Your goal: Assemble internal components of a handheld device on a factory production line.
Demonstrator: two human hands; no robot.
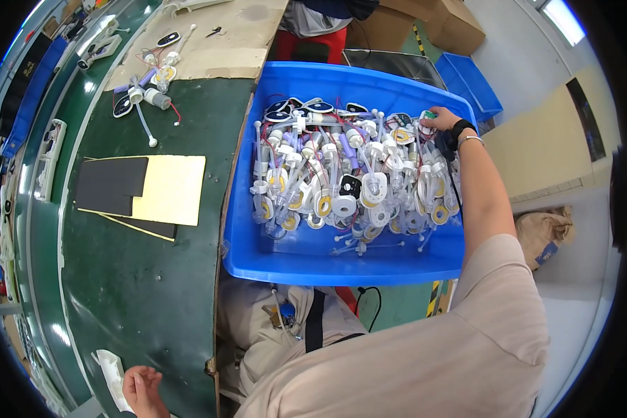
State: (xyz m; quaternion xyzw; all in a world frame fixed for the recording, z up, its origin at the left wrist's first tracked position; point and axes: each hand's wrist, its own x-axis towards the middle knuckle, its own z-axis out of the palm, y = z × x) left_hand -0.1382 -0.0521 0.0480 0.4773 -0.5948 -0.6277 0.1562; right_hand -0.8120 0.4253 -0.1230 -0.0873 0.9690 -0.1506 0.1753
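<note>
While the right hand (447, 120) is reaching over the far right corner of the blue bin (338, 263), its thumb and fingers are pinching a small green piece (429, 115) at the edge of the pile (369, 174). And what a tangle that pile is making! It is filling most of the bin and leaning on the far side, with clear tubes (380, 245) poking out toward the near side. White rings are showing yellow centres (322, 203), purple cylinders (347, 146) are peeking through the middle, and glossy black ovals (320, 107) are bunching along the far left. Red wires (338, 106) are threading among them, and little white balls (258, 124) are capping tube ends.

Over to the left hand (143, 391), which is hovering low over the bench (132, 285), just beside a white shell (111, 373). Its fingers are curling in toward the thumb; whether the tips are touching, I cannot tell.

Farther up the bench, a yellow sheet (177, 189) is lying partly under black sheets (111, 182), and beyond them a loose cluster (150, 94) is sprawling, mixing the same purple, white and grey. Cardboard (223, 42) is covering the bench's far end, and the bin is sitting just right of the bench edge.
</note>
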